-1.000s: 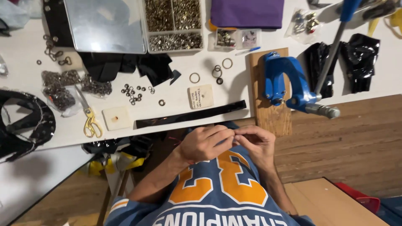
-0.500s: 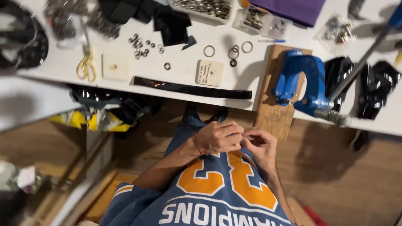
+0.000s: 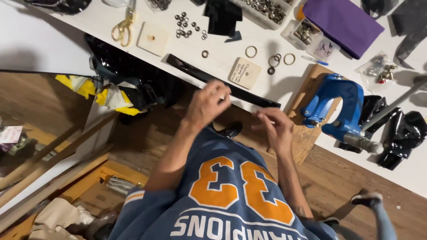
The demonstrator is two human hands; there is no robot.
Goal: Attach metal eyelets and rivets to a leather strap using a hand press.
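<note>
I am looking down at my two hands raised in front of the white table's edge [image 3: 133,58]. My left hand [image 3: 208,103] is hovering just over the near end of a long glossy black strap [image 3: 213,80] that is lying along the table's front edge; its fingers are curled loosely, and I cannot tell whether they are pinching anything. My right hand [image 3: 275,126] is sitting a little lower and to the right, fingers bent and partly spread, near the strap's far end; whether it is gripping something is blurred.

Just beyond the strap a small wooden tag [image 3: 245,73] is lying flat, with several metal rings [image 3: 275,60] beside it. To the right a blue hand press [image 3: 340,109] is standing on a wooden board [image 3: 307,138] that is overhanging the table edge. Farther left I am seeing gold-handled scissors [image 3: 123,24], a square wooden block [image 3: 152,38] and scattered dark grommets [image 3: 189,24]. A purple folder [image 3: 342,22] is lying at the far side.
</note>
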